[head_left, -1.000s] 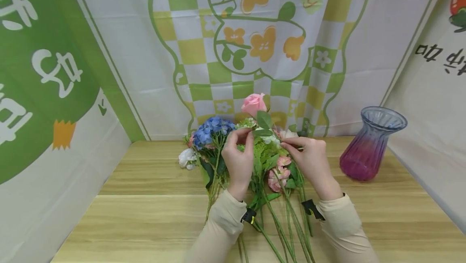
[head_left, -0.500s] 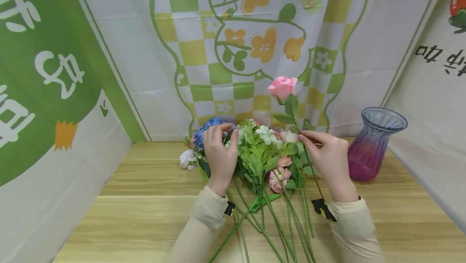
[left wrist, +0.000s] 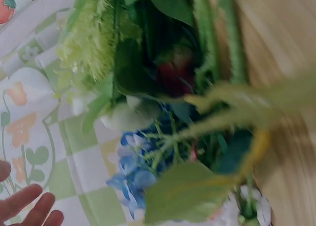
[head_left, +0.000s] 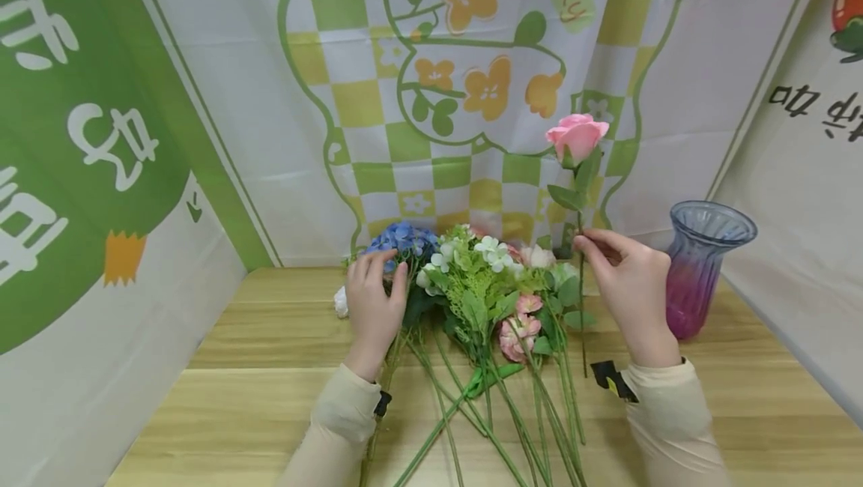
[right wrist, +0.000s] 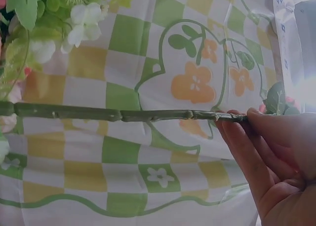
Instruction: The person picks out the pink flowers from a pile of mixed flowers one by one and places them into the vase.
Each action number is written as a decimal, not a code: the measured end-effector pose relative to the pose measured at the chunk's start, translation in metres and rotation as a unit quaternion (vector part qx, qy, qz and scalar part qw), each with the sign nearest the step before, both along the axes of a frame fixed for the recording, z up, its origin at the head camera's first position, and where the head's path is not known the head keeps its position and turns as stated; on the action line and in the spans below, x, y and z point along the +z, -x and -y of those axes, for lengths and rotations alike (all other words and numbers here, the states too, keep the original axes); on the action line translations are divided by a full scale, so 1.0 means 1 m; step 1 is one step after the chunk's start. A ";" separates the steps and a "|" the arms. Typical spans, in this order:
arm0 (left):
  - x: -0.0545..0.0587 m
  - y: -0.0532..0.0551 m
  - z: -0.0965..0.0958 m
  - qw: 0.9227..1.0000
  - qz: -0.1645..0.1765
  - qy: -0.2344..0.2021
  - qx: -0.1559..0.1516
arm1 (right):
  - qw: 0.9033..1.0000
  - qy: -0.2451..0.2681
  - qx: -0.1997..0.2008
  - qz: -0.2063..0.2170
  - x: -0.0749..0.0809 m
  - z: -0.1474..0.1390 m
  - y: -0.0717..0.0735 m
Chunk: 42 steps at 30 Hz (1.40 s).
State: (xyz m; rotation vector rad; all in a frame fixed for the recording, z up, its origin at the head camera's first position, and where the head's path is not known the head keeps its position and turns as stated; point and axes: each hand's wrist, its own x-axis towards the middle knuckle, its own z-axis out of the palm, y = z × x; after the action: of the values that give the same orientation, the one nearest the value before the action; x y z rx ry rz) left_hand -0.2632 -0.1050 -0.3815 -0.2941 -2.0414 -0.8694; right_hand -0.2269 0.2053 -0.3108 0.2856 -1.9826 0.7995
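Observation:
A pink rose (head_left: pixel 576 138) stands upright in my right hand (head_left: pixel 630 285), its stem (right wrist: pixel 153 115) pinched between thumb and fingers with the lower end hanging below. My left hand (head_left: pixel 372 307), fingers relaxed and holding nothing, is over the left side of the flower pile, close to a blue hydrangea (head_left: pixel 407 236). In the left wrist view its fingertips (left wrist: pixel 37 211) show at the lower left, apart from the blue blooms (left wrist: pixel 133 174). Green-and-white sprays (head_left: pixel 479 277) and a pink flower (head_left: pixel 519 336) lie in the middle of the pile.
A blue-to-pink glass vase (head_left: pixel 694 285) stands at the right of the wooden table (head_left: pixel 236 397), partly behind my right hand. Long green stems (head_left: pixel 515 419) spread toward the front edge. A checkered cloth (head_left: pixel 377 165) hangs behind.
My right hand has moved right, lifting the pink rose up and out of the pile beside the vase. The left hand has let go of it and drawn back left.

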 end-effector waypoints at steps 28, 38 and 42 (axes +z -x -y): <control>-0.018 -0.007 0.056 0.990 0.095 0.107 0.011 | 1.000 0.021 -0.008 -0.021 0.070 -0.045 0.019; -0.024 -0.009 0.068 0.986 0.106 0.127 0.022 | 0.998 0.025 -0.020 -0.050 0.094 -0.060 0.024; -0.029 -0.010 0.073 0.984 0.107 0.139 0.028 | 0.997 0.023 -0.029 -0.066 0.106 -0.062 0.024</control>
State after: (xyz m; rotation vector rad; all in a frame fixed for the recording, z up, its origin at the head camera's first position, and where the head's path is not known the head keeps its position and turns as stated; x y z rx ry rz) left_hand -0.2533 -0.1781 -0.4105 -0.3051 -2.3643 -0.6013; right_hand -0.2506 0.2678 -0.2044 0.2471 -1.8383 0.7696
